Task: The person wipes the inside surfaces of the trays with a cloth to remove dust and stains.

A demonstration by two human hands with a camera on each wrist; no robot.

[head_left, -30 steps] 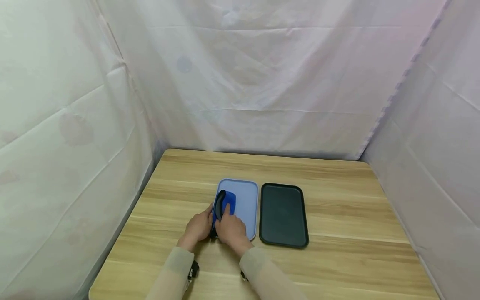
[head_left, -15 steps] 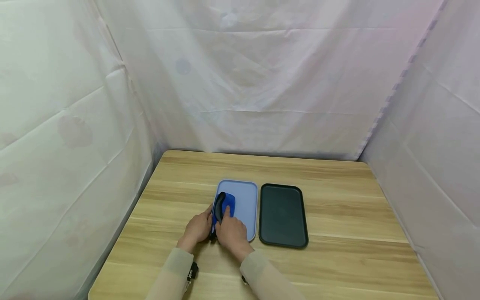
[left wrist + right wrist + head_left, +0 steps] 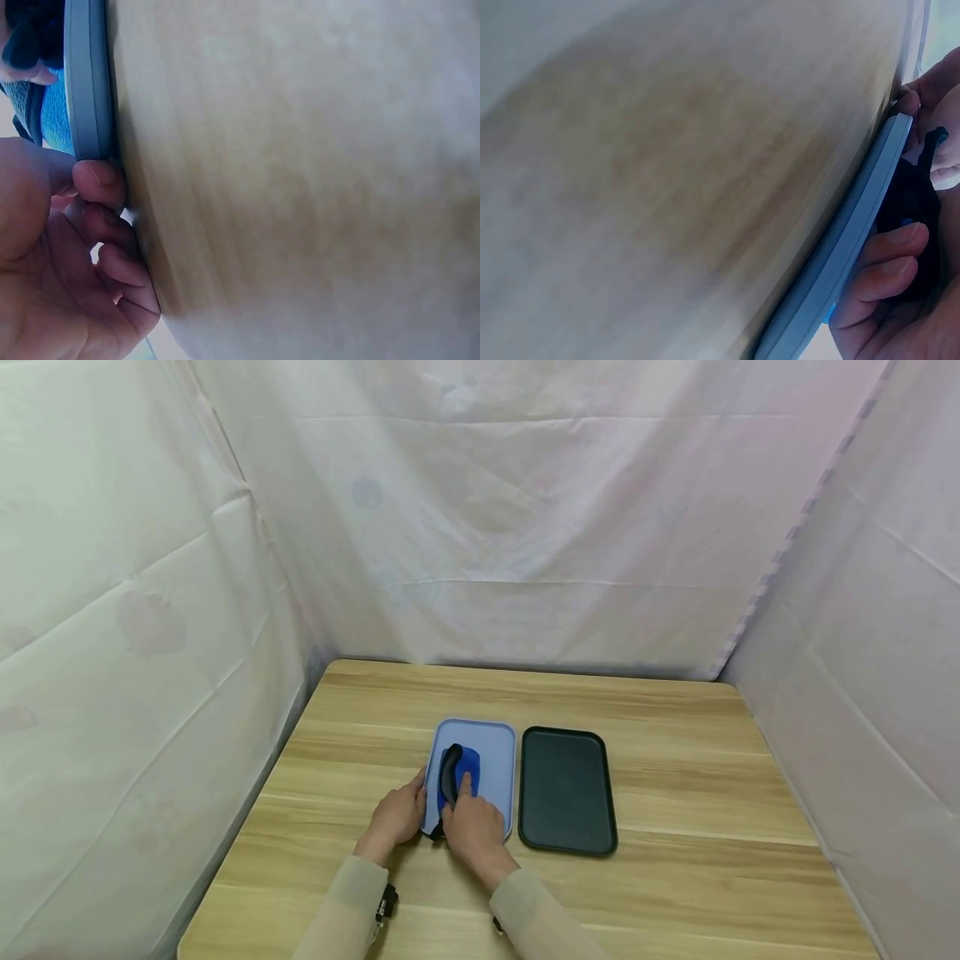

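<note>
A light blue tray (image 3: 497, 739) lies on the table. Over its left half is a blue cleaning pad (image 3: 469, 763) with a curved black handle (image 3: 450, 774). My right hand (image 3: 476, 828) grips the pad at its near end, index finger stretched forward along the blue part. In the right wrist view its other fingers (image 3: 889, 271) curl beside the black part, just over the tray's edge (image 3: 841, 244). My left hand (image 3: 397, 814) holds the tray's left rim; in the left wrist view its curled fingers (image 3: 100, 182) meet the tray's side (image 3: 90, 82).
A dark green tray (image 3: 567, 791) lies right beside the blue one, a narrow gap between them. The wood-grain table (image 3: 690, 793) extends on both sides. White cloth hangings (image 3: 510, 527) stand behind it and to the left and right.
My right hand has slid the cleaning pad a little to the right, from the blue tray's left edge further onto it. The left hand and both trays stay in place.
</note>
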